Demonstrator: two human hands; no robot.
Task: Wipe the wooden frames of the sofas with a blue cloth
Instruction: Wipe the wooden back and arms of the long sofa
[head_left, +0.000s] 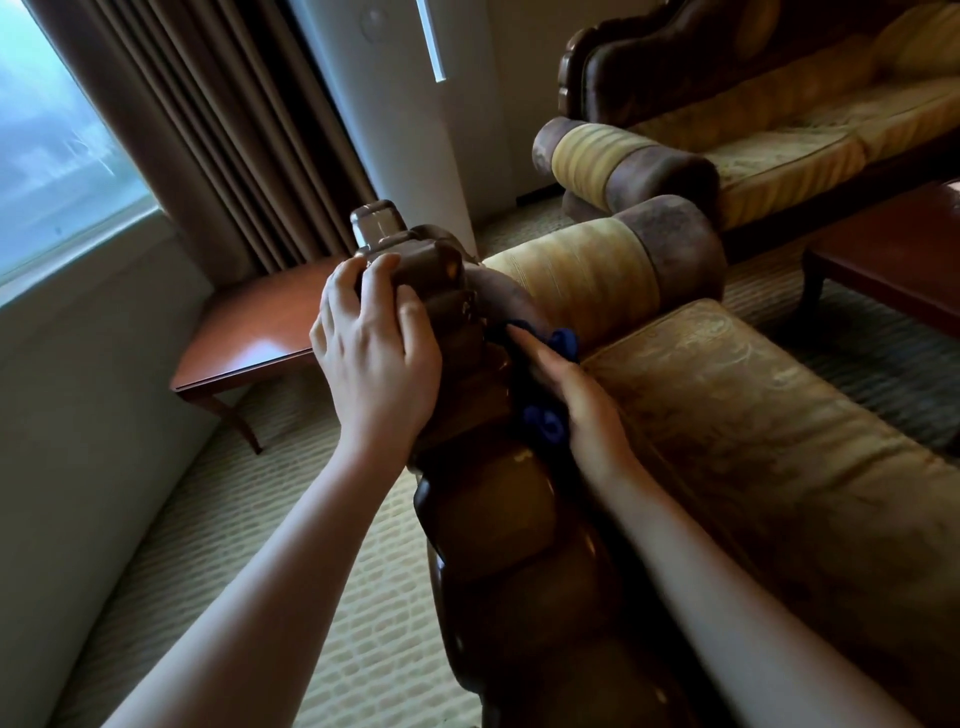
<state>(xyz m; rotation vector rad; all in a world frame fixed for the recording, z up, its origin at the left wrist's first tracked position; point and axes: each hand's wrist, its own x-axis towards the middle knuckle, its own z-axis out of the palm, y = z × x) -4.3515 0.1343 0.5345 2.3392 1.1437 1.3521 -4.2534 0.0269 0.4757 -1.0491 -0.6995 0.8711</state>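
Carpeted lounge, window and curtain (208, 130) at left. Right hand (576, 400) presses the cloth (545, 421) against the inner side of the frame (498, 519), fingers extended along it, blue folds showing above and below the palm. Left hand (374, 343) curls over the frame's carved end, steadying. Advisable: work the cloth into each scalloped groove, keeping it off the upholstery. Frame is dark, glossy, lobed wood; cushion (753, 415) is worn gold fabric; armrest (597, 275) is a ribbed roll
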